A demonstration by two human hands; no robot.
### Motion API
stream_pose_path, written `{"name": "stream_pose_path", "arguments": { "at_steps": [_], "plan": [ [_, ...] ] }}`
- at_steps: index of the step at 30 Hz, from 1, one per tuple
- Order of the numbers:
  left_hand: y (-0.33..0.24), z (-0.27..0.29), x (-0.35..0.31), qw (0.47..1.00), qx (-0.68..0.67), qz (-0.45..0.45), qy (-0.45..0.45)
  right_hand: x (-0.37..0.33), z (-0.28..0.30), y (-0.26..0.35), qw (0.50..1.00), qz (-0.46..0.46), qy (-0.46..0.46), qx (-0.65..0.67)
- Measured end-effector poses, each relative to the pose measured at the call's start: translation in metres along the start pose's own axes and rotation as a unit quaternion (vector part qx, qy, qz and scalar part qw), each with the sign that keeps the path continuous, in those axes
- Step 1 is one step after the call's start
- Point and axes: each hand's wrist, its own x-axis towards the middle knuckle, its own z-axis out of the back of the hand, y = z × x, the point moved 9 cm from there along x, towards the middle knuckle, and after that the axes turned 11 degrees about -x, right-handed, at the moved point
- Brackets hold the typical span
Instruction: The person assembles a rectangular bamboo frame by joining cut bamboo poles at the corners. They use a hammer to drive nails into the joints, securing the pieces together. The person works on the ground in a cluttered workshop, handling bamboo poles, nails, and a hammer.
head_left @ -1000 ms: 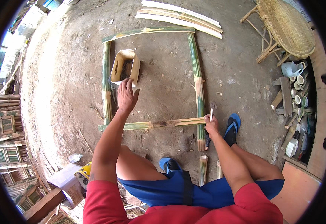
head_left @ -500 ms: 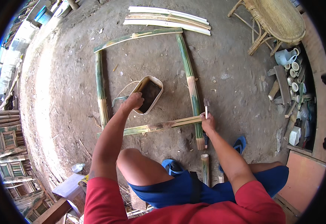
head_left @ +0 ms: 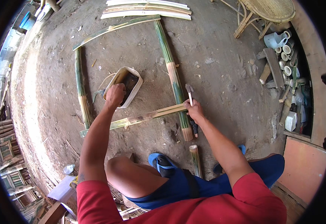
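Here, gripping a tool (head_left: 191,98) with the right hand (head_left: 194,111) at four o'clock on the bamboo frame (head_left: 174,77). Inside, bending the left hand (head_left: 115,94) over the tub (head_left: 136,89) edge at eight o'clock, can't tell if gripping, with wide room toward twelve.

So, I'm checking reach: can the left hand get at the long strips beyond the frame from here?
Probably not without leaning: the long strips lie beyond the far bar, well past the left hand, which is at the container.
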Motion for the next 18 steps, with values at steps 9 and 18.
{"name": "stream_pose_path", "arguments": {
  "at_steps": [9,18],
  "plan": [
    [-0.027,0.032,-0.065,0.995,-0.077,0.033,-0.062,0.006,0.006,0.013,0.993,0.041,0.104,-0.025],
    [-0.172,-0.031,-0.101,0.909,-0.306,-0.271,-0.082,0.019,0.008,-0.002,0.993,0.091,0.043,-0.054]
  ]
}}
